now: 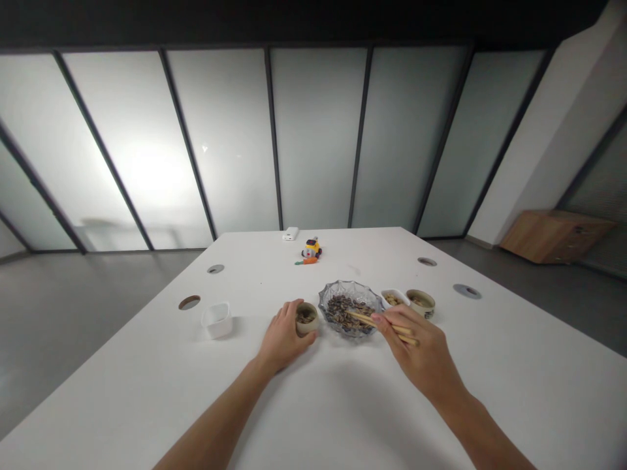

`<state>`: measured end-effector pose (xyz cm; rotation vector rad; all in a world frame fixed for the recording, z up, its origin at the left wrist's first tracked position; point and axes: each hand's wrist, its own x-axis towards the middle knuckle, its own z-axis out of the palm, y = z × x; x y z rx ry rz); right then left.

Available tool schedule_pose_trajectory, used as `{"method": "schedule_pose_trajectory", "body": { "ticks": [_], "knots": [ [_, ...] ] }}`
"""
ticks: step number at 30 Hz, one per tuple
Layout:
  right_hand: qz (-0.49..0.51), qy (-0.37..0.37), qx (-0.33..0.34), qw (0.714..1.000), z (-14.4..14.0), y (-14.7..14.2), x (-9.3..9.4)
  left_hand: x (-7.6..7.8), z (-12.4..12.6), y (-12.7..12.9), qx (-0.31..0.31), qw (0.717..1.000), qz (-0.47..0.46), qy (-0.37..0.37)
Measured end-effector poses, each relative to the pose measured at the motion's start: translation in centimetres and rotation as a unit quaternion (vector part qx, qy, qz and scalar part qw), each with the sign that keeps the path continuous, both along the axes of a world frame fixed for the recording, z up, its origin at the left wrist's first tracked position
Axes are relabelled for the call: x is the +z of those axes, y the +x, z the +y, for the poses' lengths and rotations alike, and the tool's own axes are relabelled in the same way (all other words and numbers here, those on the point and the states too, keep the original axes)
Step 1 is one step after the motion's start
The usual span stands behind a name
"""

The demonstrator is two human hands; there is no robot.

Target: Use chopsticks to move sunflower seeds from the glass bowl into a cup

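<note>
My left hand [285,337] is wrapped round a small beige cup [307,326] standing on the table, with some seeds inside it. To its right is a clear scalloped glass bowl [353,334] holding dark and striped seeds [343,307]. My right hand [416,343] grips a pair of wooden chopsticks [372,321], whose tips reach down among the seeds in the bowl. Whether the tips pinch a seed is too small to tell. Behind my right hand stand a white dish [392,293] with pale pieces and a second beige cup [425,304].
On the white table [313,405], an empty-looking clear square container [217,321] stands at the left. Farther back are a yellow toy truck [312,248], an orange carrot-shaped piece [308,261] and a white device [290,234]. Round cable holes [189,302] pierce the tabletop.
</note>
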<state>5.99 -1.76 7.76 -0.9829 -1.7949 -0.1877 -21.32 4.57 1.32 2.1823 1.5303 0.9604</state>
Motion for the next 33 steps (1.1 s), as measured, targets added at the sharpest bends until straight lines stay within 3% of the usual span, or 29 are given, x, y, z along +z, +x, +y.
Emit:
{"method": "schedule_pose_trajectory", "body": {
  "ticks": [13,19,28,33],
  "knots": [
    [-0.003,0.061,0.003,0.998,-0.1,-0.3,-0.1,-0.4,0.2,0.0,0.003,1.000,-0.007,0.006],
    [0.043,0.096,0.024,0.994,-1.2,-1.0,0.5,-0.3,0.2,0.0,0.002,1.000,-0.006,0.002],
    [0.060,0.032,0.133,0.989,-1.9,-2.9,-0.5,-0.4,0.2,0.1,0.002,1.000,-0.007,0.004],
    [0.063,0.048,0.119,0.990,-1.7,-2.5,-0.5,-0.3,0.2,0.1,0.005,1.000,-0.006,0.005]
  ]
}}
